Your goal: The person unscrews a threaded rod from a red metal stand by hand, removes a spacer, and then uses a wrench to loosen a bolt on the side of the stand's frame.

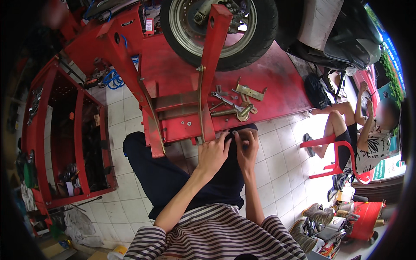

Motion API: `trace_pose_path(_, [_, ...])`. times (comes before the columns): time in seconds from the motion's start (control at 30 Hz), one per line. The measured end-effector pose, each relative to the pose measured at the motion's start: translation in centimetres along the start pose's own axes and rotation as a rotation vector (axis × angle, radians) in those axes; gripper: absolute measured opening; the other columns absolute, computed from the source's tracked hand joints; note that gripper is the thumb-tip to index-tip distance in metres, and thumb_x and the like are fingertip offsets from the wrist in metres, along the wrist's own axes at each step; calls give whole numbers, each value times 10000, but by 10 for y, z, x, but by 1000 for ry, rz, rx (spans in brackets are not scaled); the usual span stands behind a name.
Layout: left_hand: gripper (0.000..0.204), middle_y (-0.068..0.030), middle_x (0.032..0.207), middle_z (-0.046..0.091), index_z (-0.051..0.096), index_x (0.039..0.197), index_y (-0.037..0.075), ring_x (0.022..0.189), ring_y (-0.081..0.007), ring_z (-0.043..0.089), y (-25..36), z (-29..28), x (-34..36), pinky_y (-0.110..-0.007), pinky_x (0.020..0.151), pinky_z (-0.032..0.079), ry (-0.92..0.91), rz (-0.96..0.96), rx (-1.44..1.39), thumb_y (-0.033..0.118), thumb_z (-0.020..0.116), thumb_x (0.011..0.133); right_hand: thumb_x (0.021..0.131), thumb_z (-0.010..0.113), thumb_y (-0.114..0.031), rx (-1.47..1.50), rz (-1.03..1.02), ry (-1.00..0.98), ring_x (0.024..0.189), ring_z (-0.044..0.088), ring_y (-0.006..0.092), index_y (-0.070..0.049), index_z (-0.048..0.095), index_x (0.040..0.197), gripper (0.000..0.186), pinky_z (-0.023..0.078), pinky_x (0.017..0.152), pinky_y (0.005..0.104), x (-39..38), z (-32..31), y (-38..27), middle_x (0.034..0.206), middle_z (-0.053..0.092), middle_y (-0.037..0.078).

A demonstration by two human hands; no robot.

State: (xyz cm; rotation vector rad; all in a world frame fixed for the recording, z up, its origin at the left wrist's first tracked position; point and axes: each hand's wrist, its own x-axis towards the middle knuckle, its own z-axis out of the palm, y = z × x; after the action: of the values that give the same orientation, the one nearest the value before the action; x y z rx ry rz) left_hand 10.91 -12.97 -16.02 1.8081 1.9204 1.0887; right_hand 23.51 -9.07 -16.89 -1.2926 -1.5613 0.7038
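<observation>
Just past the edge of the red platform, above my right thigh, both my hands meet. My right hand pinches a small grey ring-shaped piece between thumb and fingertips; its exact kind is too small to tell. Close beside it, my left hand has thumb and fingers pressed together, and whatever they grip cannot be made out. On the platform ahead lie loose metal parts: a flat gold-coloured bracket, a brass-toned cylindrical part and a spanner-like tool. Small nuts or washers sit to their left.
A motorbike wheel stands on the red lift platform, behind an upright red steel post. At left is a red shelf rack. To the right, a person sits on a red chair, with tools and shoes below.
</observation>
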Motion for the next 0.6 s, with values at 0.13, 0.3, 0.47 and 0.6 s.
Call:
trace_pose_path(0.13, [236,-86,640,692,642,1156,131,580,-277,691,-2,4,-10,-407,519,531,-34,7,152,269,591,970,903,677,-134,-312,-27,-1,866,578,270,-38,685,986,127,471,766,380,25,8,14,1032,583,98])
trace_pose_path(0.3, [263,-58,605,643,624,1162,104,522,-269,651,3,4,-29,-385,500,506,9,39,9,263,637,952,886,686,-126,-480,-224,14,985,539,305,-48,715,1001,142,426,907,419,37,18,37,1058,590,106])
trace_pose_path(0.47, [250,-31,564,572,606,1119,65,455,-206,569,-5,-7,-58,-335,483,454,95,29,-233,190,693,922,900,682,-73,-252,-291,160,885,582,269,-37,711,1015,124,479,771,363,26,12,55,1051,594,127])
trace_pose_path(0.6, [218,-18,543,511,596,1102,45,441,-93,487,-20,-29,-80,-249,474,393,270,-126,-390,110,696,920,885,683,3,-204,-347,217,845,574,234,-12,687,993,109,469,685,318,10,15,48,1016,591,119])
